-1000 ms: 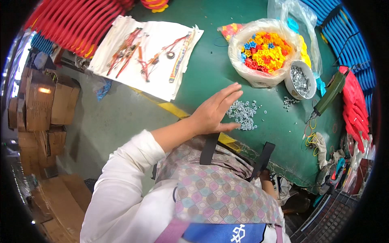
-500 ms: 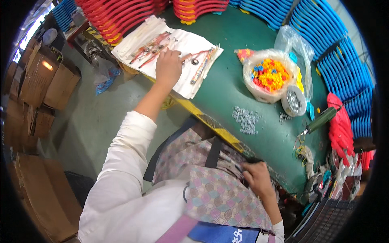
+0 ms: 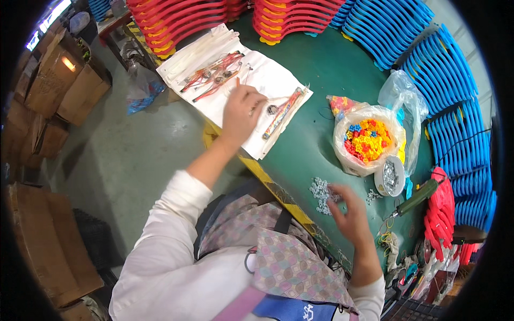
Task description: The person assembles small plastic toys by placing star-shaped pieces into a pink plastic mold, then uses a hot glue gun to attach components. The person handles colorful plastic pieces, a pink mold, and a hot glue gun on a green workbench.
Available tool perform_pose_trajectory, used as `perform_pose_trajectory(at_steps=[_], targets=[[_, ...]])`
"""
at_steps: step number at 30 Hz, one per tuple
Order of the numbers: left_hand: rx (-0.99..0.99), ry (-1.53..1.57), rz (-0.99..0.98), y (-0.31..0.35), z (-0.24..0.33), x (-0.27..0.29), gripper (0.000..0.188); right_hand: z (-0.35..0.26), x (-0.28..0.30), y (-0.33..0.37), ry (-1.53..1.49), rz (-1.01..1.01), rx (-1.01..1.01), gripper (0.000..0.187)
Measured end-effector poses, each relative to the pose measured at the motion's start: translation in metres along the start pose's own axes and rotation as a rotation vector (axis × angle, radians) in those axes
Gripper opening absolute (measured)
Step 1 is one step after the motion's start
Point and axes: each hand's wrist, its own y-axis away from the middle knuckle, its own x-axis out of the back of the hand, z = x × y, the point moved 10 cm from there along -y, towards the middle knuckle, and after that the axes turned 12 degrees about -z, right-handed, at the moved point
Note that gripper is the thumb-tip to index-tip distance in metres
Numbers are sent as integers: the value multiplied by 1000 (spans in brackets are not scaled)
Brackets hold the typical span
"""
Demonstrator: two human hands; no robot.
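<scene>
My left hand (image 3: 243, 113) is over the white sheets (image 3: 211, 109) at the table edge, its fingers bent and closed. Whatever they hold is too small to make out. Beside it lies a colourful printed strip (image 3: 282, 115) with a round metallic part (image 3: 272, 109) and thin wires. Farther left on the sheets are several red-wired parts (image 3: 214, 75). My right hand (image 3: 350, 214) is at the near edge of a pile of small grey pieces (image 3: 320, 192), thumb and forefinger apart. Nothing shows between them.
A plastic bag (image 3: 348, 155) of yellow, red and blue pieces stands beside a white tub (image 3: 381, 179) of small metal parts. At the right are a green electric screwdriver (image 3: 420, 197) and a red glove (image 3: 439, 214). Stacked red frames (image 3: 184, 21) and blue frames (image 3: 450, 80) line the back.
My right hand has risen from the apron at my lap to the grey pile, and its fingers have opened. My left hand has shifted nearer the printed strip. The whole view has shifted.
</scene>
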Motion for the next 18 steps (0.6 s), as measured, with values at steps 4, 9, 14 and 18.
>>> perform_pose_trajectory(at_steps=[4,9,14,18], targets=[[-224,197,43,6,69,18,19,-45,34,-110,232,313,270,46],[-61,417,9,33,58,14,21,-8,8,-196,121,-99,344,29],[361,331,-131,46,-10,-16,41,9,-19,-195,-1038,-314,13,23],[266,-115,-365,36,-25,-39,34,-7,-20,-181,-1299,-307,120,25]])
